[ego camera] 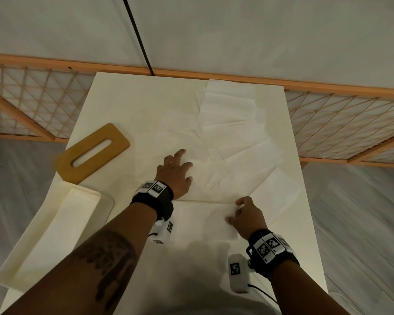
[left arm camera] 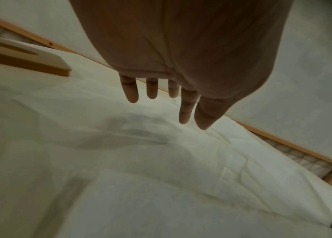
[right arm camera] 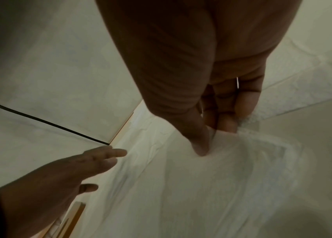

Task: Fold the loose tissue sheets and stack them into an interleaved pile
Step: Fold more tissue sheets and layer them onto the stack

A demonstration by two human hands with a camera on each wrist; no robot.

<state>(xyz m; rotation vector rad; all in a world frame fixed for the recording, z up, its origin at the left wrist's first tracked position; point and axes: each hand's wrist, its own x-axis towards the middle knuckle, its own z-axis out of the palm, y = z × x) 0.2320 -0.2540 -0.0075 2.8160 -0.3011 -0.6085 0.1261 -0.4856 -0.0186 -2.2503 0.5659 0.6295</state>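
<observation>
- Tissue sheets, thin white and square [ego camera: 228,123], lie loose and overlapping across the far right part of the cream table top [ego camera: 127,98], reaching to its far edge.
- One white tissue sheet [ego camera: 205,223] lies flat near the front edge, between the two hands; a straight crease or edge runs across it at the level of the left wrist.
- Right hand [ego camera: 248,218] pinches the right side of this near sheet: in the right wrist view the thumb [right arm camera: 199,145] and curled fingertips close on a lifted bit of tissue [right arm camera: 242,161].
- Left hand [ego camera: 176,173] is released, fingers straight and spread, reaching over the loose sheets just beyond the near sheet; the left wrist view shows its fingertips [left arm camera: 132,95] above the paper, with a shadow under them, so contact cannot be told.
- Brown wooden lid with a long slot [ego camera: 93,153] lies at the left edge of the surface, well apart from both hands.
- Cream rectangular tray [ego camera: 43,242] sits at the front left corner, just in front of the lid.
</observation>
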